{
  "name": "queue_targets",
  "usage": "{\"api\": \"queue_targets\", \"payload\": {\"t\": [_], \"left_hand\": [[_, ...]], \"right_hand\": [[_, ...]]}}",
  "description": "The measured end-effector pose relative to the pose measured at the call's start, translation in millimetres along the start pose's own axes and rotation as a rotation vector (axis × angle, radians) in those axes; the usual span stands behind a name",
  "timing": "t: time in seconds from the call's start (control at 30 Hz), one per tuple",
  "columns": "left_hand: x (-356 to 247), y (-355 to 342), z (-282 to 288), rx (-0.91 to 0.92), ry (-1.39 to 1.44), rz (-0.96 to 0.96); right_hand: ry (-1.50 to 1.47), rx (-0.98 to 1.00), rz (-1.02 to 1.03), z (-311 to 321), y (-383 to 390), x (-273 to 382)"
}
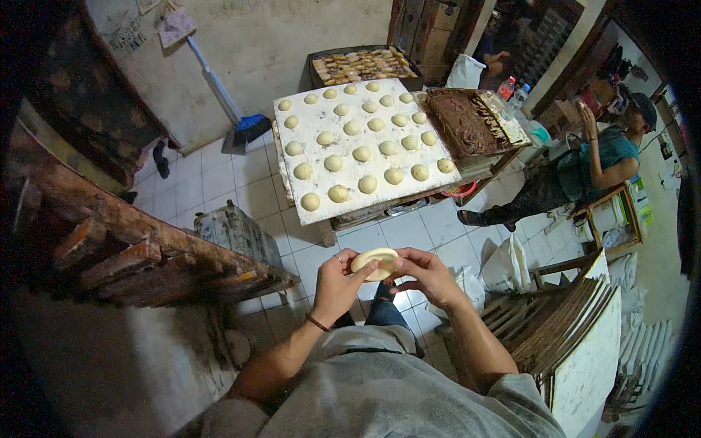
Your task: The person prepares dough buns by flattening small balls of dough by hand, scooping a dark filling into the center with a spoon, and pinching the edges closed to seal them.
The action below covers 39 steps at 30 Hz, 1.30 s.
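Note:
My left hand (337, 281) and my right hand (426, 274) together pinch a flattened pale dough disc (374, 261) at chest height, fingers curled round its rim. In front of me lies a floured white board (321, 208) carrying several round dough balls (363, 153) in rows. To the right of the board stands a tray of brown chocolate filling (458, 120).
A tray of baked pieces (361, 66) sits behind the board. A person (595, 164) sits at the right on a low seat. A stack of wooden boards (562, 321) leans at my right. A wooden rack (139, 248) is at my left, a broom (219, 91) against the wall.

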<state>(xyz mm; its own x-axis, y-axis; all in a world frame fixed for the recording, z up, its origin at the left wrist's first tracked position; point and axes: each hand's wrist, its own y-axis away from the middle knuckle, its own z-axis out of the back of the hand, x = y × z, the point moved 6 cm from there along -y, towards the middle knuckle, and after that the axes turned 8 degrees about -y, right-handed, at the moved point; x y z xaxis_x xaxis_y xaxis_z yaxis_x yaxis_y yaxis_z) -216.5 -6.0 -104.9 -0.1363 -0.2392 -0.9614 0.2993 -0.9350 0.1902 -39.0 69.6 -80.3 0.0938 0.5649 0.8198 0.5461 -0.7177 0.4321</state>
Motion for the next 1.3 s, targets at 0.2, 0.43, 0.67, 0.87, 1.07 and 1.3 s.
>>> {"api": "queue_targets", "payload": {"t": [0.2,0.43,0.67,0.87,1.07,1.3], "left_hand": [[-9,9,-11,0.125,0.200,-0.024],[-10,18,0,0.041,0.118,0.003],[-7,14,-5,0.196,0.104,0.007],[-9,4,-22,0.485,0.373,0.197],[-14,-37,-40,0.175,0.084,0.042],[-45,-95,-71,0.383,0.219,0.202]], "right_hand": [[0.580,0.233,0.047,18,-6,-7],[0.528,0.149,-0.023,8,-1,-7],[0.026,0.128,-0.050,8,6,-4],[0.559,0.240,0.003,22,-7,-6],[0.491,0.096,0.025,58,-34,0],[0.319,0.075,0.081,106,-70,48]]}}
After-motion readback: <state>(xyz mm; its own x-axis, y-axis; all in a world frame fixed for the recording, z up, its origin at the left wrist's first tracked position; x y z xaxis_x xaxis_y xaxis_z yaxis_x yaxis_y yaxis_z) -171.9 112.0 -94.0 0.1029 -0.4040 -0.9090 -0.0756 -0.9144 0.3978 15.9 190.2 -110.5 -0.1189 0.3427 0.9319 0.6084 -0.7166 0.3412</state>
